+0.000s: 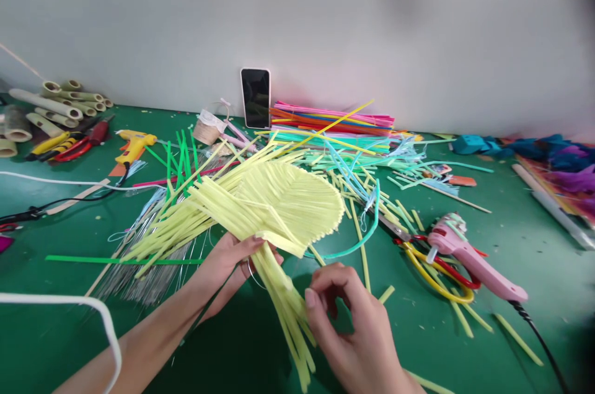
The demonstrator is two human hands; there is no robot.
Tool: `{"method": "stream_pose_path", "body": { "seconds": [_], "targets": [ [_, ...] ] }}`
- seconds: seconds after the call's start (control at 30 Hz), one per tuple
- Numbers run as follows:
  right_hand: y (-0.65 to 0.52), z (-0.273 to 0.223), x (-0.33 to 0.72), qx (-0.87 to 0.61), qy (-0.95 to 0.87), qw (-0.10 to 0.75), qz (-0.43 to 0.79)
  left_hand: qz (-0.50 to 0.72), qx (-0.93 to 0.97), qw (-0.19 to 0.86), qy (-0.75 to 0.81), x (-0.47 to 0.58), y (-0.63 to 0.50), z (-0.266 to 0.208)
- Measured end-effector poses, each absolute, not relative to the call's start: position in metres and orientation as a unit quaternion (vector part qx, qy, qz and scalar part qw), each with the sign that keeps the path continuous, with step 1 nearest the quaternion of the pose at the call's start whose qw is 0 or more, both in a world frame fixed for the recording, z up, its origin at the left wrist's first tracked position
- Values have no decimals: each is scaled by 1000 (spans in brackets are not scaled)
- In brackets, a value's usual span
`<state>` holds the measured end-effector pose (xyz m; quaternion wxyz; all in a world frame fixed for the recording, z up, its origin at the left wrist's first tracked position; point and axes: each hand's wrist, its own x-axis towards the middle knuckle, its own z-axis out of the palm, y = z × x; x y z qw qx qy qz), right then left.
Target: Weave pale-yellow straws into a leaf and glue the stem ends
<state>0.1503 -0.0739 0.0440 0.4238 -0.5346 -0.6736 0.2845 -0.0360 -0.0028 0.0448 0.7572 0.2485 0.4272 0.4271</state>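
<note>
A leaf shape (290, 199) of pale yellow-green pipe cleaners, laid side by side with a trimmed, rounded edge, is held up above the table. My left hand (230, 261) is closed around its base, thumb on top; its other fingers are partly hidden behind. Loose strand ends (288, 313) hang below that grip, and more strands fan out to the left. My right hand (351, 313) is beside the hanging ends with fingers curled and thumb near the index finger. Whatever is between those fingertips, if anything, does not show. A thin wire loop (251, 273) shows by my left hand.
Scissors (437, 270) and a pink glue gun (474, 258) lie at right. At left are a yellow glue gun (134, 145), pliers (77, 143), bamboo tubes (69, 103) and metal wires (144, 276). A phone (256, 100) leans on the wall beside coloured pipe cleaners (334, 118).
</note>
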Motion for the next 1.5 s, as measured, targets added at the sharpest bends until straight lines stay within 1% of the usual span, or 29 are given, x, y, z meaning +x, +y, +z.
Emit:
{"method": "stream_pose_path", "body": {
  "seconds": [0.13,0.33,0.77,0.9,1.13,1.3,1.5],
  "targets": [
    [-69,45,149,-541,-593,390,451,414,249,765,426,-39,-4,44],
    [-61,45,149,-515,-562,361,537,404,261,774,413,-39,-6,40],
    [-53,40,164,-572,-594,307,475,421,199,790,398,-42,-5,40],
    [-52,41,169,-592,-593,290,462,448,166,777,410,-45,-4,40],
    [-49,46,182,-572,-610,275,473,483,162,759,405,-46,0,40],
    [-47,49,193,-586,-612,261,464,475,156,758,419,-48,-1,35],
    [-46,57,204,-592,-621,253,447,477,192,711,479,-45,1,38]
  ]
}}
